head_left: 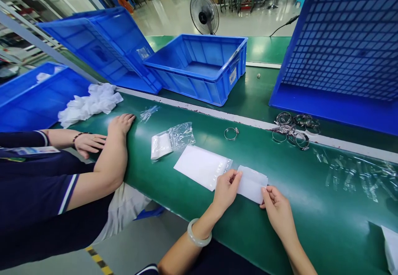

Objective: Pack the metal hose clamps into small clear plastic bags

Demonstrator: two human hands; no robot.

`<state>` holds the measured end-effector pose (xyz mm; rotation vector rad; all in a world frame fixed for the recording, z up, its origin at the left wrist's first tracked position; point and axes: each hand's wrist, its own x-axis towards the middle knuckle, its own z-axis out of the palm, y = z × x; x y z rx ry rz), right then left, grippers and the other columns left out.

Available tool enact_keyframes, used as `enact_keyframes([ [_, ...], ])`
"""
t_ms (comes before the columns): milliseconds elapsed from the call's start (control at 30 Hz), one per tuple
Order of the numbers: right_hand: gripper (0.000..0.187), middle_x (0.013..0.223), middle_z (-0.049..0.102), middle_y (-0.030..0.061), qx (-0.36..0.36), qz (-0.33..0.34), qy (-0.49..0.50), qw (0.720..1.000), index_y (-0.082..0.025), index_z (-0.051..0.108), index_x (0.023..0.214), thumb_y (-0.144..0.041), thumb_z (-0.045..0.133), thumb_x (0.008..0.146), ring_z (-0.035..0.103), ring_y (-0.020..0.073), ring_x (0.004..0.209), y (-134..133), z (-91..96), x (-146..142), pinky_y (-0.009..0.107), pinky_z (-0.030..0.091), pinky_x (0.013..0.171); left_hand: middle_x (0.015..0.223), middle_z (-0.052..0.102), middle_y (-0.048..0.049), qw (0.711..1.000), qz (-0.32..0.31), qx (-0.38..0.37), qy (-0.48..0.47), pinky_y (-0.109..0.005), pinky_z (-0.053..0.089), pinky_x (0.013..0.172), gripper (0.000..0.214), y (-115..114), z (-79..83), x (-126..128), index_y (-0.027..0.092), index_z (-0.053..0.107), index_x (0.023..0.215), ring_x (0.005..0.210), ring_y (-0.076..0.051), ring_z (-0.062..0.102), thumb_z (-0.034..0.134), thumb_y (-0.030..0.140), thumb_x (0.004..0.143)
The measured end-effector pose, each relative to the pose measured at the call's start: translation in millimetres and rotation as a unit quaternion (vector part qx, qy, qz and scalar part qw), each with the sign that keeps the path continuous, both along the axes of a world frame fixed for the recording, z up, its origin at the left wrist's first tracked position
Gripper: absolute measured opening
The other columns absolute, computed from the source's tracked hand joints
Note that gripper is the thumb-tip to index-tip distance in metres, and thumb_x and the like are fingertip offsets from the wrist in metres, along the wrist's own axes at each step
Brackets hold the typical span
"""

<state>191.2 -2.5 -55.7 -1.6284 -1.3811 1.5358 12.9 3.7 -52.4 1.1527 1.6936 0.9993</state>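
Starting at the far left of the frame, a co-worker's hands [102, 138] rest on the edge of the green surface [217, 225], with a crumpled white cloth [90, 103] just beyond them and blue bins [199, 66] further up. Moving toward the middle, a small clear bag [171, 140] with a white pad inside lies near a larger flat white bag [202, 166], and a lone metal ring [231, 133] sits above them. My left hand [226, 190] pinches the left end of a small white bag [251, 184], thumb and fingers closed on its edge, and my right hand [278, 208] pinches the lower right corner the same way. That bag lies low in the centre of the frame, directly between my hands, its long axis running from upper left to lower right, overlapping the corner of the larger bag. Both hands touch it, neither nearer. A heap of metal rings [292, 128] lies up and right of my right hand, well apart, with nothing between. Clear empty bags [354, 173] are strewn at the right, below a tilted blue crate [342, 47].
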Motion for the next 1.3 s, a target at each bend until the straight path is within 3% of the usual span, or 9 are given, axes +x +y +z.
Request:
enact_keyframes([
  [400,0.041,0.063,0.061,-0.0015,-0.019,0.058,-0.099,0.993,-0.023,0.053,0.078,-0.060,0.040,0.088,0.063,0.0177,0.061,8.2,3.9,0.1,0.030,0.051,0.062,0.056,0.048,0.0052,0.995,-0.018,-0.014,0.094,-0.023,0.034,0.054,0.032,13.1,-3.1,-1.7,0.017,0.054,0.070,0.053,-0.009,0.044,0.053,0.042,0.089],
  [500,0.037,0.065,0.063,-0.0012,0.015,0.068,-0.172,0.983,-0.024,0.053,0.083,-0.057,0.039,0.090,0.062,0.0183,0.058,3.3,8.1,4.7,0.032,0.049,0.059,0.079,0.061,-0.0016,0.984,0.017,0.053,0.171,-0.027,0.046,0.065,0.020,8.6,-0.8,-2.8,0.017,0.056,0.094,0.068,-0.014,0.056,0.056,0.036,0.088],
  [600,0.036,0.091,0.068,0.0068,0.142,0.020,-0.261,0.955,-0.021,0.053,0.104,-0.053,0.042,0.091,0.067,0.0232,0.077,-5.1,12.7,9.0,0.035,0.053,0.062,0.118,0.059,-0.0133,0.945,0.026,0.189,0.264,-0.039,0.049,0.091,0.037,-2.9,5.9,-1.2,0.016,0.048,0.124,0.110,-0.023,0.057,0.054,0.025,0.089],
  [667,0.041,0.118,0.063,0.0141,0.276,0.012,-0.285,0.918,-0.018,0.048,0.122,-0.046,0.041,0.093,0.061,0.0276,0.109,-8.7,13.8,6.9,0.041,0.054,0.081,0.137,0.050,-0.0151,0.920,-0.038,0.245,0.303,-0.044,0.041,0.106,0.049,-11.7,8.4,2.7,0.018,0.036,0.139,0.133,-0.025,0.041,0.048,0.018,0.091],
  [733,0.052,0.141,0.049,0.0164,0.376,0.076,-0.295,0.875,-0.016,0.035,0.140,-0.041,0.041,0.095,0.042,0.0290,0.133,-9.5,11.3,0.2,0.046,0.046,0.101,0.148,0.040,-0.0143,0.903,-0.136,0.243,0.328,-0.046,0.035,0.112,0.059,-18.2,6.2,8.0,0.018,0.022,0.148,0.143,-0.026,0.027,0.042,0.017,0.093],
  [867,0.074,0.155,0.027,0.0135,0.389,0.222,-0.339,0.827,-0.017,0.003,0.152,-0.045,0.041,0.095,0.027,0.0284,0.142,-8.1,-6.0,-12.2,0.051,0.039,0.109,0.157,0.026,-0.0115,0.883,-0.253,0.157,0.362,-0.051,0.031,0.114,0.063,-20.9,-9.4,14.5,0.021,0.008,0.152,0.147,-0.027,0.017,0.037,0.027,0.097],
  [1100,0.077,0.156,0.027,0.0116,0.304,0.177,-0.360,0.864,-0.019,-0.005,0.152,-0.050,0.037,0.095,0.022,0.0282,0.144,-10.8,-14.8,2.0,0.054,0.034,0.112,0.159,0.015,-0.0164,0.929,-0.234,0.108,0.264,-0.057,0.024,0.117,0.087,-18.7,-15.7,9.9,0.018,-0.004,0.152,0.147,-0.031,0.015,0.051,0.038,0.088],
  [1167,0.077,0.157,0.024,0.0127,0.306,0.159,-0.340,0.875,-0.019,0.001,0.153,-0.051,0.039,0.094,0.019,0.0294,0.145,-5.3,-7.5,1.0,0.053,0.035,0.112,0.158,0.018,-0.0158,0.951,-0.199,0.119,0.204,-0.057,0.025,0.116,0.086,-19.8,-15.2,7.2,0.020,0.000,0.152,0.146,-0.031,0.017,0.053,0.031,0.085],
  [1300,0.074,0.156,0.024,0.0136,0.322,0.214,-0.285,0.877,-0.018,0.014,0.152,-0.048,0.045,0.092,0.017,0.0312,0.145,15.0,0.3,-13.7,0.052,0.035,0.111,0.152,0.033,-0.0134,0.976,-0.095,0.176,0.087,-0.054,0.028,0.116,0.066,-18.7,-18.4,-1.1,0.023,0.020,0.148,0.142,-0.028,0.029,0.045,0.022,0.087],
])
